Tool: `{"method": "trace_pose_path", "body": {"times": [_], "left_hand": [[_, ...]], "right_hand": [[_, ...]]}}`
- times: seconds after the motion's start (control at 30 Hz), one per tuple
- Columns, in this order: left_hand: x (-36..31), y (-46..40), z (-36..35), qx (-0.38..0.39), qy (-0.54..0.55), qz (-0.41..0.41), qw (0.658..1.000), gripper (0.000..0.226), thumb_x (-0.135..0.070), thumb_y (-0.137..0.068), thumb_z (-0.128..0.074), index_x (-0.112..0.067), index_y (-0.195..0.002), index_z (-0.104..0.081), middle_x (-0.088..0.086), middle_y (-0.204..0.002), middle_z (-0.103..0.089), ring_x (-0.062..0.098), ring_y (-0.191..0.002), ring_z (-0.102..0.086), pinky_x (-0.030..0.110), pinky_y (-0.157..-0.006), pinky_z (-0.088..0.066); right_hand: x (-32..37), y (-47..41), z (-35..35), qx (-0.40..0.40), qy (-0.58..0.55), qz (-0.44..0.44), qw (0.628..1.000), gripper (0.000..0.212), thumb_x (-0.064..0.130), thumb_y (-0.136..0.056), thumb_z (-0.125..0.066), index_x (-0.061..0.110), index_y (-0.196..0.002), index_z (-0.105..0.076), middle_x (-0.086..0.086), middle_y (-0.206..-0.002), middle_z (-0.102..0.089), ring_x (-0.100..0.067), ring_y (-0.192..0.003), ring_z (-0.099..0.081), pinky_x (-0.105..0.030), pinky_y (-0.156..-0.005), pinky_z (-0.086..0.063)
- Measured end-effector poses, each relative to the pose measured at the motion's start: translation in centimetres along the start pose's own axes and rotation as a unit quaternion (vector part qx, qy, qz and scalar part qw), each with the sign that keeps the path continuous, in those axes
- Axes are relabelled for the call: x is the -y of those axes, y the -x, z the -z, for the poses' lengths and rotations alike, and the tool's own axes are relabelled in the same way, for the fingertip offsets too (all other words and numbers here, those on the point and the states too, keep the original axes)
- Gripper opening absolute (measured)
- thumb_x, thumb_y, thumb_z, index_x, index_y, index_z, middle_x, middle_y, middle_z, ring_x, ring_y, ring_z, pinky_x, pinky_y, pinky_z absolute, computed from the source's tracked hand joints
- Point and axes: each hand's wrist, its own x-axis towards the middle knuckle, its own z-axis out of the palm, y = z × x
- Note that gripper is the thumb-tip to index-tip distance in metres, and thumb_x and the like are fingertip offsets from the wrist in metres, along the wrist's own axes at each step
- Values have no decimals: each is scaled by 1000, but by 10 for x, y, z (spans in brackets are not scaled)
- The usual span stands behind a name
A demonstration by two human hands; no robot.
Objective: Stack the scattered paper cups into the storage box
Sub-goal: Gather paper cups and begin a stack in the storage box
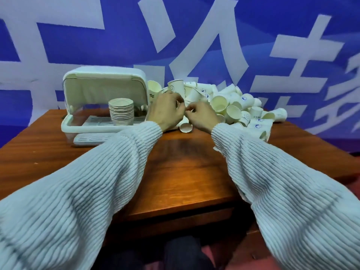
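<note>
1. Head view: I see a brown wooden table [194, 162] set against a blue banner with large white characters [194, 45].
2. The white storage box [78, 125] sits at the table's far left, its lid [105, 75] flipped up, and a stack of nested paper cups [121, 112] stands upright on the slatted tray inside.
3. A loose pile of paper cups [233, 106] lies on its right, reaching the banner; most lie on their sides, several with open mouths turned my way.
4. My left hand [165, 112] is just right of the box, fingers curled in against a cup at the pile's near edge; I cannot tell whether they grip it.
5. My right hand [202, 117] nearly touches the left, fingertips bent inward in a pinch on something small and white that I cannot make out.
6. One cup [186, 127] lies on its side between the two wrists, mouth towards me.
7. Both arms wear pale ribbed sleeves [272, 172].
</note>
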Motion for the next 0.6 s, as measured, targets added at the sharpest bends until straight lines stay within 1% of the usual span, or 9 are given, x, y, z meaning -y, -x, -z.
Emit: {"method": "trace_pose_path", "body": {"times": [0.07, 0.13, 0.2, 0.27, 0.33, 0.4, 0.47, 0.53, 0.6], "left_hand": [[-23, 1, -20, 29, 14, -22, 999, 31, -38, -92, -51, -24, -108, -75, 3, -106, -68, 28, -102, -64, 41, -84, -52], [-48, 4, -38, 57, 26, -45, 997, 28, -35, -94, -53, -23, -107, -75, 5, -106, -69, 29, -100, -64, 39, -78, -50], [-72, 7, -55, 86, 39, -67, 993, 26, -34, -93, -54, -23, -104, -74, 5, -106, -70, 29, -101, -64, 38, -77, -49], [-92, 10, -71, 122, 49, -83, 988, 25, -34, -92, -53, -25, -104, -74, 5, -108, -68, 30, -102, -64, 39, -79, -50], [-105, 14, -85, 159, 45, -113, 980, 30, -32, -90, -54, -24, -111, -73, 7, -116, -65, 31, -108, -62, 42, -86, -52], [-117, 15, -101, 185, 25, -143, 972, 41, -30, -87, -53, -21, -124, -68, 10, -125, -62, 34, -119, -58, 46, -95, -50], [-120, 15, -114, 200, 7, -142, 969, 49, -21, -89, -55, -17, -137, -59, 15, -135, -56, 38, -129, -49, 50, -103, -46], [-120, 11, -130, 205, 6, -117, 972, 59, -15, -88, -57, -12, -147, -48, 20, -139, -51, 41, -133, -44, 52, -107, -43], [-115, 6, -142, 214, 6, -77, 974, 68, -15, -85, -59, -12, -150, -39, 24, -139, -50, 43, -132, -45, 54, -108, -42]], "right_hand": [[-25, 14, 19, -3, 40, -26, 999, 19, 33, -89, -54, 27, -80, -70, 7, -78, -69, -22, -85, -68, -39, -77, -56], [-51, 27, 41, -13, 66, -44, 997, 19, 33, -89, -55, 29, -76, -69, 5, -80, -70, -20, -82, -68, -41, -78, -57], [-76, 39, 64, -33, 85, -66, 994, 19, 30, -90, -56, 26, -82, -72, 3, -85, -70, -19, -84, -67, -44, -81, -57], [-101, 51, 88, -38, 107, -100, 989, 21, 29, -92, -54, 23, -94, -74, 1, -89, -70, -22, -88, -67, -45, -84, -57], [-120, 61, 106, -24, 141, -124, 982, 27, 25, -89, -50, 29, -103, -73, -1, -101, -70, -25, -95, -66, -44, -85, -58], [-142, 70, 120, 9, 155, -136, 978, 39, 15, -85, -48, 34, -112, -70, -5, -115, -67, -25, -101, -64, -41, -86, -58], [-154, 79, 125, 65, 151, -130, 978, 47, 7, -88, -53, 31, -125, -67, 1, -126, -65, -19, -109, -62, -36, -93, -55], [-162, 86, 124, 102, 172, -114, 973, 50, 13, -85, -63, 35, -130, -64, 4, -132, -63, -18, -118, -59, -39, -99, -51], [-169, 89, 118, 106, 189, -94, 972, 48, 21, -80, -72, 37, -125, -65, 5, -132, -62, -20, -120, -58, -44, -99, -50]]}}
